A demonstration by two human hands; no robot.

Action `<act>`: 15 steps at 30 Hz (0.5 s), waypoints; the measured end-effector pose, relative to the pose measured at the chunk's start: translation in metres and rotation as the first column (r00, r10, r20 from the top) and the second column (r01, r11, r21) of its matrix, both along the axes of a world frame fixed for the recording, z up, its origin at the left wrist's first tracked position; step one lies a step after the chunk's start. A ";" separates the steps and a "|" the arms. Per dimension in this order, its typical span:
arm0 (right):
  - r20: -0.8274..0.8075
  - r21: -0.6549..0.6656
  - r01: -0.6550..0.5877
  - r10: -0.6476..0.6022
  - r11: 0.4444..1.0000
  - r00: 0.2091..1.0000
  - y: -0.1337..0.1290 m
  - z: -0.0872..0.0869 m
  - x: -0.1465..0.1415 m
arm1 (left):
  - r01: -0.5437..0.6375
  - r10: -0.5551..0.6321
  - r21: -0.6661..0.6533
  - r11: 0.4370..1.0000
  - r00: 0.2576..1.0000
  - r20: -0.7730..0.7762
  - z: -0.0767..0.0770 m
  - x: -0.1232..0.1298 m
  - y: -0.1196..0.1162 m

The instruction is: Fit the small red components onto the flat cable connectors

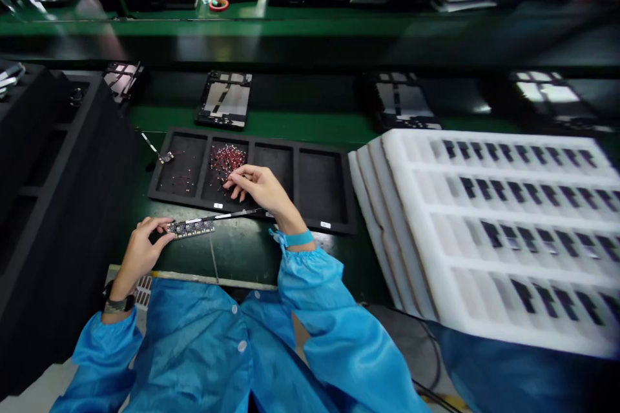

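Blue smock sleeves (329, 329) lead to a left hand (140, 251) gripping a circuit board (191, 228) just beside a black tray (179, 135), while a half-open right hand (259, 188) sits by tiny red parts (227, 160) in the tray's second compartment, where one careless brush could scatter them

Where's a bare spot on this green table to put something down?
The green workbench is bare in the patch between the black foam tray, the blue cloth sleeve and the dark circuit board in the left hand. The tray's rightmost compartment looks bare too. It's crowded by the right hand, over the small red parts.
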State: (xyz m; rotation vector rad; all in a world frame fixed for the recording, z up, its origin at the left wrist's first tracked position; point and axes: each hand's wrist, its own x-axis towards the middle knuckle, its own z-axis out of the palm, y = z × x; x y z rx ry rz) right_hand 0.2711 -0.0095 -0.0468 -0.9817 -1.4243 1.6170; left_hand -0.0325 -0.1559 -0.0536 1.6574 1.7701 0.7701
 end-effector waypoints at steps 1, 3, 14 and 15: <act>0.010 0.008 -0.006 0.006 1.000 1.000 -0.001 0.000 0.001 | -0.001 0.001 0.006 1.000 1.000 -0.010 -0.001 0.001 0.000; 0.035 0.031 -0.017 0.015 0.999 0.999 -0.003 0.001 0.002 | 0.002 -0.001 0.029 1.000 1.000 -0.027 -0.003 0.001 0.000; 0.765 0.450 -0.424 -0.095 0.786 0.636 0.049 0.050 -0.114 | 0.077 -0.062 0.178 0.981 0.994 -0.087 -0.020 0.005 -0.008; 0.806 0.460 -0.480 -0.125 0.747 0.579 0.054 0.050 -0.129 | 0.082 -0.066 0.193 0.978 0.994 -0.089 -0.021 0.006 -0.009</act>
